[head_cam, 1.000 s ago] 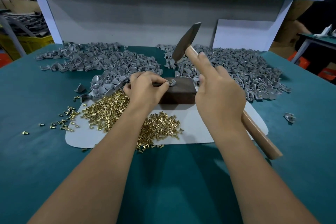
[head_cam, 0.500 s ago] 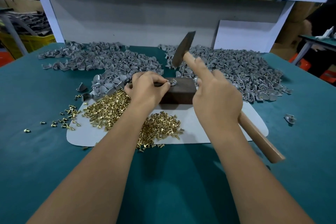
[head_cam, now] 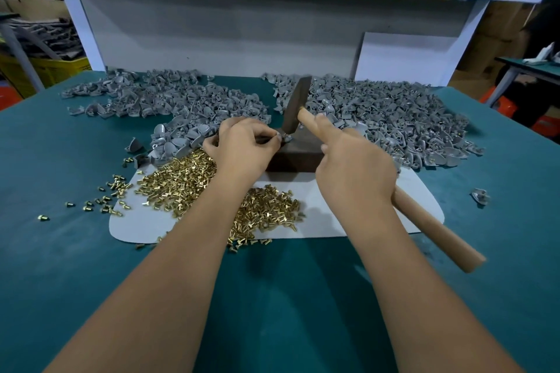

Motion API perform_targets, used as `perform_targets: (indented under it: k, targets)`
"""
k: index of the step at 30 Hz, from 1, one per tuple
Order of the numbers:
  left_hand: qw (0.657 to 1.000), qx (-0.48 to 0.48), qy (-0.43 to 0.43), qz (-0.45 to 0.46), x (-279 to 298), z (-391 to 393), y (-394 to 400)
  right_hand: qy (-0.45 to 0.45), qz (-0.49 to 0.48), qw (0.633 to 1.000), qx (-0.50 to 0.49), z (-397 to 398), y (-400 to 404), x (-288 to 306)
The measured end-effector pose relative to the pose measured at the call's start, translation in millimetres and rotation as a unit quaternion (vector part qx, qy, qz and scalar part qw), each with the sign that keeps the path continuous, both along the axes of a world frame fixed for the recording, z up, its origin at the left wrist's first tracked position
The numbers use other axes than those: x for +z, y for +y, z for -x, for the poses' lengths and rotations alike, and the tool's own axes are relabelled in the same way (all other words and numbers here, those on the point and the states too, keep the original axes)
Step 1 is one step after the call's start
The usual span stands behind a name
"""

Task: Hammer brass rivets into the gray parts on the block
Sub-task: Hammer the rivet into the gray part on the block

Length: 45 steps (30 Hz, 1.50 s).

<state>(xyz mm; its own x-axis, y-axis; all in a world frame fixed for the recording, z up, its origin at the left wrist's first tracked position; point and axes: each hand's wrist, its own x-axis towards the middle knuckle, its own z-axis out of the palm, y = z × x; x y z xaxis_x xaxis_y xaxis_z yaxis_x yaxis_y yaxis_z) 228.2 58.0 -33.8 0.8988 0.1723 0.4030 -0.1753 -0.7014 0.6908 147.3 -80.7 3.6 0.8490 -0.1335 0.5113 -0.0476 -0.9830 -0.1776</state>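
Gray part [head_cam: 286, 138]: sits on the top far-left corner of the dark block [head_cam: 298, 154], pinched at its near-left edge by the left hand [head_cam: 242, 147], fingertips curled tight together.
Hammer [head_cam: 295, 110]: head tilted, its lower end just above or touching the part; which, cannot be told. Handle runs toward 4 o'clock through the right hand [head_cam: 353, 172], fingers wrapped round it, index finger laid along the shaft.
Strike point lies at 3 o'clock from the left fingertips, just beside them.
Brass rivets [head_cam: 181, 182]: heaped at 7 o'clock from the block.

A yellow crate [head_cam: 57, 71] stands left beyond the teal table [head_cam: 60, 281].
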Motion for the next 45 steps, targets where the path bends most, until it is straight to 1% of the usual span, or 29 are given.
perform_targets:
  k: [2, 4, 6, 8, 9, 12, 13, 16, 19, 23, 25, 27, 30, 33, 35, 36, 38, 39, 41, 42, 43, 45]
  targets:
    - [1.000, -0.003, 0.004, 0.008, 1, 0, 0, -0.046, -0.026, 0.999, -0.004, 1, -1, 0]
    - [1.000, -0.002, 0.004, 0.007, 1, 0, 0, -0.078, -0.023, 0.997, -0.006, 1, -2, 1]
    - [1.000, -0.006, 0.009, 0.006, 1, 1, 1, -0.032, 0.011, 0.999, -0.002, -1, 0, -1]
    - [1.000, -0.009, 0.014, 0.006, 2, 2, 1, 0.007, 0.016, 1.000, 0.004, -1, 1, -2]
    - [1.000, -0.008, 0.016, 0.007, 2, 2, 1, 0.002, 0.006, 1.000, 0.002, -1, 2, -1]
    - [1.000, -0.006, 0.015, 0.007, 2, 0, 1, -0.055, -0.020, 0.998, -0.016, -2, -3, 0]
    - [1.000, -0.007, 0.015, 0.009, 2, 0, 1, -0.056, -0.009, 0.998, -0.017, -2, -4, -1]
    - [1.000, -0.010, 0.017, 0.015, 1, 2, 1, -0.005, 0.039, 0.999, 0.000, -2, -1, -4]
    - [1.000, -0.015, 0.019, 0.012, 1, 3, 2, 0.002, 0.001, 1.000, -0.003, -6, -2, -3]
    - [0.998, -0.028, 0.040, 0.026, 2, 2, 4, -0.040, -0.045, 0.996, -0.062, -14, -22, -3]
    - [0.997, -0.038, 0.048, 0.053, 4, 3, 4, -0.012, -0.056, 0.994, -0.093, -17, -32, -4]
    - [0.995, -0.045, 0.052, 0.072, 4, 4, 4, 0.043, -0.066, 0.990, -0.113, -19, -39, -8]
    - [0.994, -0.050, 0.058, 0.073, 4, 5, 4, 0.097, -0.072, 0.987, -0.109, -20, -44, -13]
    - [0.995, -0.054, 0.058, 0.064, 3, 6, 4, 0.125, -0.054, 0.984, -0.116, -20, -46, -16]
    - [0.995, -0.056, 0.055, 0.055, 2, 6, 4, 0.106, -0.038, 0.986, -0.120, -22, -44, -16]
    - [0.996, -0.057, 0.054, 0.051, 2, 6, 4, 0.079, -0.043, 0.990, -0.110, -23, -40, -14]
    - [0.996, -0.058, 0.053, 0.046, 2, 6, 4, 0.017, -0.093, 0.995, -0.037, -28, -27, -7]
    - [0.996, -0.056, 0.052, 0.047, 2, 6, 4, 0.006, -0.136, 0.991, 0.015, -33, -18, -3]
    - [0.997, -0.052, 0.045, 0.046, 2, 6, 4, 0.031, -0.209, 0.973, 0.097, -43, -2, 1]
    - [0.997, -0.050, 0.040, 0.044, 2, 6, 4, 0.046, -0.212, 0.969, 0.115, -49, 5, 1]
    - [0.997, -0.049, 0.034, 0.042, 1, 5, 4, 0.056, -0.195, 0.971, 0.122, -55, 10, -1]
    - [0.998, -0.049, 0.021, 0.044, 0, 5, 4, 0.066, -0.131, 0.981, 0.123, -66, 16, -5]
